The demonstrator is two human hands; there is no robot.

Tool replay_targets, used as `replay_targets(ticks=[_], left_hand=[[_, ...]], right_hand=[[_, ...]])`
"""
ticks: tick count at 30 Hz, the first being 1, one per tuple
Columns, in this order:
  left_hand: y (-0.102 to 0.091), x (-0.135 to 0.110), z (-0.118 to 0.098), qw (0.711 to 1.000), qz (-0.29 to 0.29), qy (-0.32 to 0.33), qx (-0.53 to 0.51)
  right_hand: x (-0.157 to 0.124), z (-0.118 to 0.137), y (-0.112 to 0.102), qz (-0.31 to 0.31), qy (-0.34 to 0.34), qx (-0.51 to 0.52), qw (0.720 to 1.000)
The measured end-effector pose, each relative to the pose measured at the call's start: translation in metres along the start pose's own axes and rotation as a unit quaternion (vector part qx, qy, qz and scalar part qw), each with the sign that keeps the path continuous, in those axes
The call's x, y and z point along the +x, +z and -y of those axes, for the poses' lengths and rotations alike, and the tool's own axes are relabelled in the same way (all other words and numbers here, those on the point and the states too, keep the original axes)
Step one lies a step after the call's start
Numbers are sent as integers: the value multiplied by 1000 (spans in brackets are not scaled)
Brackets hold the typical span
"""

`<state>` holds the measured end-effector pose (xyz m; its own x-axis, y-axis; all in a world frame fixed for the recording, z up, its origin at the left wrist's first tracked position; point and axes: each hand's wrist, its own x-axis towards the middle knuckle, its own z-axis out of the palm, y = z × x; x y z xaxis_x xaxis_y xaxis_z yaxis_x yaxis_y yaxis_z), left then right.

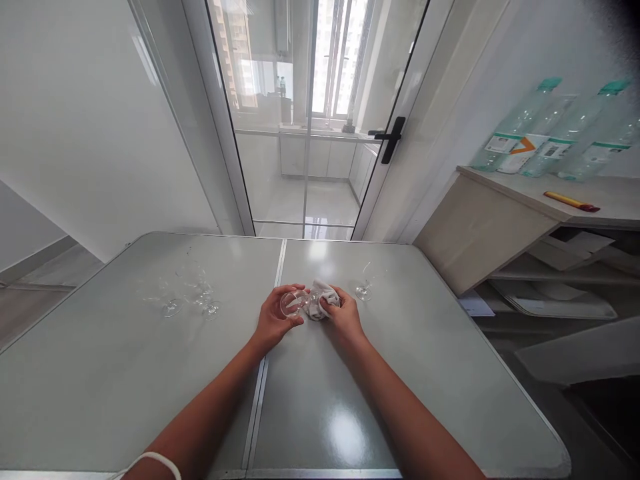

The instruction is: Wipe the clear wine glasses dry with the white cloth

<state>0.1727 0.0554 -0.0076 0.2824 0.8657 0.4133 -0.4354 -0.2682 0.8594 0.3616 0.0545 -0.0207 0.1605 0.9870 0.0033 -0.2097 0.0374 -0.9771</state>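
Note:
Above the middle of the table, my left hand [277,316] is closed round the bowl of a clear stemmed glass [294,304], which lies tilted on its side with its rim toward the left. My right hand [345,312] grips a bunched white-grey cloth [320,298] against the other end of the same glass. The cloth covers the stem and foot there. To the right of my right hand, another clear stemmed glass [365,291] stands upright on the table, its bowl hard to see.
Several clear stemmed glasses [204,298] stand on the left of the grey-green table [150,387], which has a metal seam. At right, a wooden shelf unit [505,207] bears empty plastic bottles [550,143] and a yellow-red stick-like item [571,201]. A glass door [270,160] stands behind.

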Motion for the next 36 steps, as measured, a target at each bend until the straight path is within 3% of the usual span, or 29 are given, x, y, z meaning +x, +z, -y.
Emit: replay_targets(ticks=[4, 6, 8, 11, 14, 16, 18, 22, 28, 36], left_hand=[[1, 2, -6, 999, -36, 14, 17], [2, 3, -9, 997, -66, 18, 41], [3, 4, -11, 993, -98, 26, 60], [2, 5, -11, 989, -131, 31, 63], [-1, 4, -8, 990, -129, 28, 58], [-4, 4, -5, 991, -111, 21, 66], [-6, 3, -1, 993, -86, 4, 82], [-6, 3, 8, 991, -57, -35, 113], [-6, 4, 16, 990, -12, -57, 126], [-10, 5, 16, 978, -88, -83, 171]], right_hand=[[-2, 8, -4, -43, -18, -67, 997], [-6, 17, -5, -76, -80, -148, 983], [-11, 27, -5, -58, -159, -246, 954], [-24, 41, 1, 83, -215, -398, 888], [-38, 52, 12, 237, -196, -546, 779], [-45, 56, 19, 285, -176, -607, 720], [-48, 56, 23, 295, -161, -641, 690], [-49, 51, 24, 296, -131, -676, 662], [-52, 46, 23, 276, -93, -699, 653], [-33, 37, 3, 137, 43, -750, 645]])
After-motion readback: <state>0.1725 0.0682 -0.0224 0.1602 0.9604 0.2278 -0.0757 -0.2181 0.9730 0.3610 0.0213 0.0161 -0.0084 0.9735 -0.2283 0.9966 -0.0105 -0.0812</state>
